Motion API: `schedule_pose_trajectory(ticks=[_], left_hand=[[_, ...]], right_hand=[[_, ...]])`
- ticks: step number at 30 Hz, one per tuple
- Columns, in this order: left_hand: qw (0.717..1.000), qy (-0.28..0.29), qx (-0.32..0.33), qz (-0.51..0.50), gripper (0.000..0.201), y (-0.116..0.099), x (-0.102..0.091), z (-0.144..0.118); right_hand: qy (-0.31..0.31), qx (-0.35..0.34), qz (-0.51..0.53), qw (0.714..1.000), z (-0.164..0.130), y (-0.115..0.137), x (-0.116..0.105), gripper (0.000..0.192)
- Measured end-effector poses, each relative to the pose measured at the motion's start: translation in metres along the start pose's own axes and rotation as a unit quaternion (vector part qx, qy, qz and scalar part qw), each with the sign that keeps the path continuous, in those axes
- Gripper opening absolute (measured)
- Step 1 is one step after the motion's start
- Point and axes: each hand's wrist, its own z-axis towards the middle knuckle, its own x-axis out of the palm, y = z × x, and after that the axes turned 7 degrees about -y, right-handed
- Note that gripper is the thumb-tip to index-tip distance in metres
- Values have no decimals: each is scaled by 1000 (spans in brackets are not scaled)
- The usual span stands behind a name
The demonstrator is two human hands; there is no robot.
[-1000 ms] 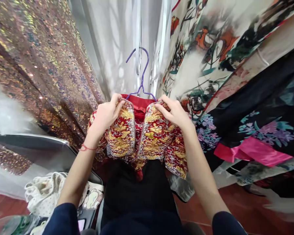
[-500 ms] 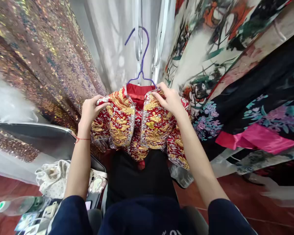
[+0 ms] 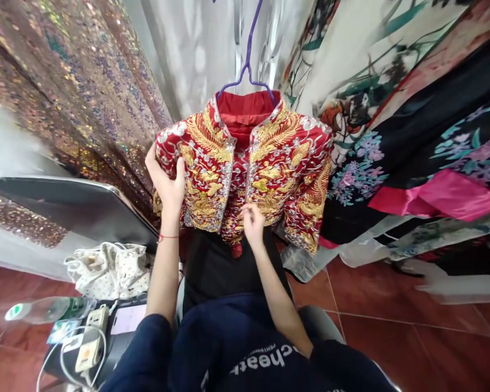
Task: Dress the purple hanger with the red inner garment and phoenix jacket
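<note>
A red jacket (image 3: 277, 163) with gold and silver embroidery hangs in front of me on a purple hanger (image 3: 248, 60). My left hand (image 3: 166, 179) grips the jacket's left sleeve near the shoulder, thumb over the cloth. My right hand (image 3: 252, 220) pinches the lower front edge of the jacket at the middle opening. A black cloth (image 3: 220, 267) hangs below the jacket.
A sequined gold fabric (image 3: 65, 92) hangs at the left, floral printed garments (image 3: 412, 125) at the right, a pale curtain (image 3: 196, 54) behind. At lower left lie a spotted white cloth (image 3: 106, 269), a plastic bottle (image 3: 44, 310) and a power strip (image 3: 90, 340). Red floor tiles (image 3: 392, 337) at the right.
The jacket has risen and spread out flat. My right hand dropped from the collar to the lower front edge. My left hand shifted outward onto the left sleeve.
</note>
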Motion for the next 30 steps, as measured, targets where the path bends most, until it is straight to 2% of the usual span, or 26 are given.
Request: schedule_pose_trajectory(ticks=[1,2,3,4,5,6,8,10,13,16,18,22,25,30], left_hand=[[998,-32,-58,-12,54,7,5,-20],[987,-59,-150,-24,47,14,11,-41],[959,-80,-267,-45,42,21,18,-63],[908,-86,-402,-77,39,28,24,-85],[835,-80,-533,-111,37,35,30,-106],[796,-61,-590,-122,36,41,36,-125],[744,-28,-651,-149,40,52,44,-156],[695,-2,-698,-174,40,64,49,-179],[620,16,-760,-197,38,84,49,-198],[573,-1,-795,-199,36,106,46,-205],[561,-24,-803,-199,33,118,44,-208],[563,-39,-793,-232,25,129,41,-212],[557,-9,-784,-273,27,124,38,-218],[540,67,-771,-331,27,102,24,-232]], right_hand=[[2,51,8,999,0,-27,-2,11],[7,103,18,994,0,-51,-4,16],[13,154,29,988,1,-71,-7,19],[14,198,42,979,2,-87,-11,22],[10,233,56,971,4,-101,-15,26],[3,259,72,963,6,-111,-21,28],[-17,283,107,953,10,-125,-32,22],[-33,285,141,947,14,-134,-43,11],[-38,282,178,942,18,-141,-53,11],[-27,286,196,938,18,-146,-56,13],[-14,289,203,935,18,-149,-55,17],[17,289,204,935,19,-151,-53,22],[39,286,194,938,20,-149,-54,21],[59,282,169,943,18,-147,-56,18]])
